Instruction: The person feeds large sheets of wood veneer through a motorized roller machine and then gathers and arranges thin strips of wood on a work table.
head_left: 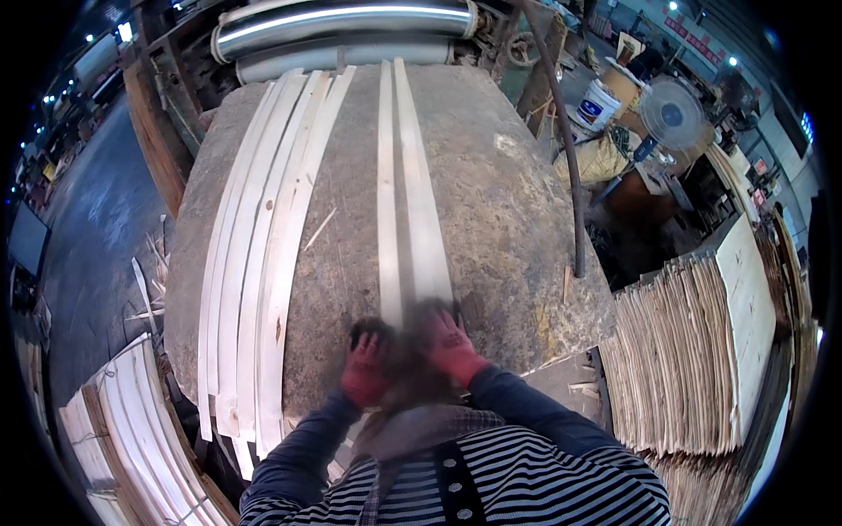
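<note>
My left hand (366, 366), in a red glove with dark fingertips, is at the near end of a narrow pale veneer strip (387, 193). Its fingers point forward, but blur hides whether they grip the strip. Red-gloved too, my right hand (452, 349) closes over the near end of a wider veneer strip (423, 206), its dark fingertips smeared. Both strips run up the worn table (500, 219) toward the metal rollers (346, 31); their far ends lie close together and their near ends spread apart. Several more veneer strips (254, 254) lie side by side on the left.
A thin splinter (320, 226) lies mid-table. A dark metal rod (566, 149) slants along the right edge. Stacked veneer sheets (675, 351) stand at the right, bundled strips (145, 421) at the lower left. Beyond are a white bucket (598, 105) and a fan (673, 116).
</note>
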The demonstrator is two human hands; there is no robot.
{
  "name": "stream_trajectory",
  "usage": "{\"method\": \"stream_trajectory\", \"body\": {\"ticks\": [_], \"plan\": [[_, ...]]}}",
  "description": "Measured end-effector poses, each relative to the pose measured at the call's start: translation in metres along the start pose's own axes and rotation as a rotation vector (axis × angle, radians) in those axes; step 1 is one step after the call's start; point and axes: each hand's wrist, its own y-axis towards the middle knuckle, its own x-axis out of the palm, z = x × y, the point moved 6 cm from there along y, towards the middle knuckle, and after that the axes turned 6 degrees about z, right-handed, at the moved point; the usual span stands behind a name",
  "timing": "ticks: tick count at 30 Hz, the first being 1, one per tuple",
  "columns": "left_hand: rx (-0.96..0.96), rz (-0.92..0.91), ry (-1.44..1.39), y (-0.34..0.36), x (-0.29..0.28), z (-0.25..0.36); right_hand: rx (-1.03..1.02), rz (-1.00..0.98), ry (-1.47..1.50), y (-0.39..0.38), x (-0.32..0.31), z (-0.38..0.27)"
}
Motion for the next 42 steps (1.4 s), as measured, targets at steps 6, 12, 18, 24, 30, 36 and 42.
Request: {"method": "stream_trajectory", "body": {"ticks": [6, 12, 18, 24, 30, 36, 42], "plan": [[-0.122, 0.037, 0.000, 0.040, 0.013, -0.062, -0.200, 0.104, 0.121, 0.071, -0.003, 0.018], [-0.011, 0.028, 0.003, 0.100, -0.003, -0.027, -0.044, -0.112, 0.166, 0.076, -0.002, 0.042], [-0.037, -0.078, 0.004, 0.093, 0.017, -0.027, 0.092, -0.174, 0.121, 0.050, -0.021, 0.082], [-0.032, -0.064, 0.026, 0.107, 0.015, -0.036, 0.102, -0.055, 0.023, 0.081, -0.002, 0.102], [-0.058, -0.026, -0.006, 0.119, 0.029, -0.071, 0.060, -0.059, -0.055, 0.120, -0.005, 0.092], [-0.058, -0.061, 0.099, 0.157, 0.027, -0.062, 0.154, -0.155, 0.084, 0.132, 0.009, 0.087], [-0.013, -0.049, 0.165, 0.205, 0.055, -0.099, 0.123, -0.143, 0.062, 0.194, 0.010, 0.122]]}}
